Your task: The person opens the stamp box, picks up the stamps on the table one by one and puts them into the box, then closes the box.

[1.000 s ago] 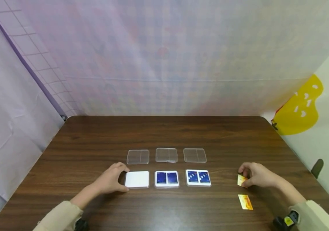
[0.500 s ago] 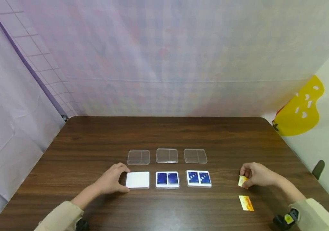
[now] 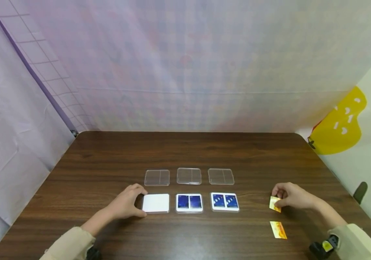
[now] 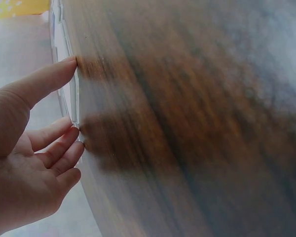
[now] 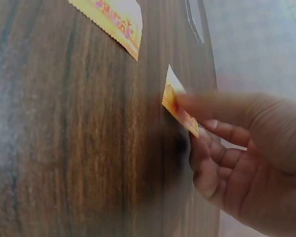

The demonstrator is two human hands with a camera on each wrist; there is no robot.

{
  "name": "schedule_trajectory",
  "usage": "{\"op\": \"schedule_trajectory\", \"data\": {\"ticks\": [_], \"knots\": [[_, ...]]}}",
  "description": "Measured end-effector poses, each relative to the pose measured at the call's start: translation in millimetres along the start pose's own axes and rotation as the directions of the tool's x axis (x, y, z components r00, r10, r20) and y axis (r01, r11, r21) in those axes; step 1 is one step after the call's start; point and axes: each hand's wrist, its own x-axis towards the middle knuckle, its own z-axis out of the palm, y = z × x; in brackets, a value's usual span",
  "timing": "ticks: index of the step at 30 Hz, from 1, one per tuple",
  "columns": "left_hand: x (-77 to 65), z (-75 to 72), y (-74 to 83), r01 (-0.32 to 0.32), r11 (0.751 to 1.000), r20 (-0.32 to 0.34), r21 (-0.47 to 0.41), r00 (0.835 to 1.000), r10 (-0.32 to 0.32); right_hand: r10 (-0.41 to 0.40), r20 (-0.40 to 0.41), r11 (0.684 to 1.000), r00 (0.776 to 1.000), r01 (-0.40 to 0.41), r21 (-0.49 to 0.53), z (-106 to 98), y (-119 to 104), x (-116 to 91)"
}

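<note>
My left hand [image 3: 125, 203] holds a flat clear plastic case with a white top [image 3: 156, 203] by its left end. The thumb is at its near corner and the fingers at its far corner, as the left wrist view also shows. At the right, my right hand [image 3: 292, 196] pinches a small yellow-orange packet [image 5: 170, 95] with a serrated edge between thumb and fingers, close over the table. A second packet like it [image 3: 278, 230] lies flat nearer the person. Two more cases stand in line with the white one, a dark blue one [image 3: 189, 203] and a moon-phase one [image 3: 225, 201].
Behind the row lie three clear plastic lids: left [image 3: 157, 177], middle [image 3: 189, 176] and right [image 3: 221, 176]. All rest on a brown wood-grain table [image 3: 185, 151]. A pale checked curtain [image 3: 185, 72] hangs behind its far edge.
The packet in my right hand has turned slightly, and the thumb now lies more across its face. My left hand keeps its place at the white-topped case. The head view has shifted a little.
</note>
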Motion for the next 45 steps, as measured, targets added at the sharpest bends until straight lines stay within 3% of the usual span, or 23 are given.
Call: {"op": "schedule_trajectory", "data": {"ticks": [11,20,26,45], "knots": [[0.5,0.9,-0.3,0.009,1.0,-0.001,-0.003,1.0,-0.009,0.074,-0.014,0.997,0.997,-0.073,0.012,-3.5,-0.7,-1.3],[1.1,1.9,-1.6,0.008,1.0,-0.003,-0.001,1.0,-0.008,0.024,0.042,0.989,0.999,-0.03,0.146,-14.3,4.5,5.8],[2.0,2.4,-1.4,0.015,1.0,-0.005,0.005,1.0,-0.015,0.024,0.07,0.974,0.997,-0.039,0.224,-19.1,-7.8,17.8],[2.0,3.2,-2.4,0.015,1.0,-0.016,0.007,1.0,-0.015,0.017,0.082,0.993,0.996,-0.026,0.114,-12.0,-62.6,81.4]]}}
